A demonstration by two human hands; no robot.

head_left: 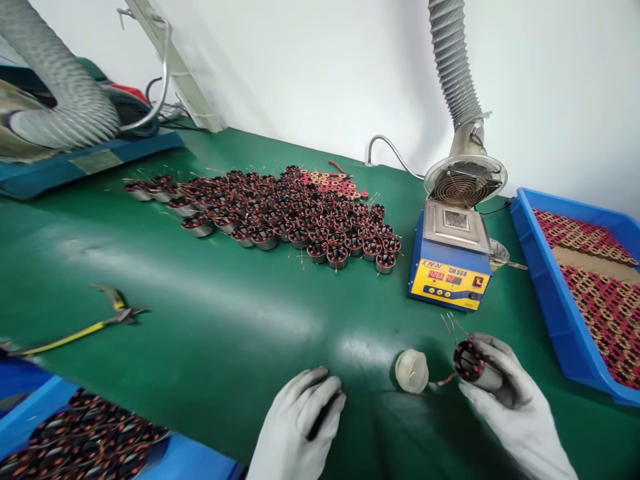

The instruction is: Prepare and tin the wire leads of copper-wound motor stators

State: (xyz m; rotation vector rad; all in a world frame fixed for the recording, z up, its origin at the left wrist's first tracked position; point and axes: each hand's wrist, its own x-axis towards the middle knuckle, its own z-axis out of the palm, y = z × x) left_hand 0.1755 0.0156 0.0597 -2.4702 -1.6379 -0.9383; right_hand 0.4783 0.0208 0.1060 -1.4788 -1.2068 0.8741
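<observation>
My right hand, in a grey glove, grips a small wound motor stator with copper wire leads sticking up from it. It is held just above the green mat, in front of the blue and yellow solder pot. A small white round container sits on the mat just left of the stator. My left hand, also gloved, rests on the mat with its fingers curled around a thin dark tool; what the tool is I cannot tell.
Several finished stators are grouped at the mat's middle back. A blue tray of red parts stands at right, another blue tray of stators at bottom left. Yellow-handled pliers lie at left. A fume hose hangs over the pot.
</observation>
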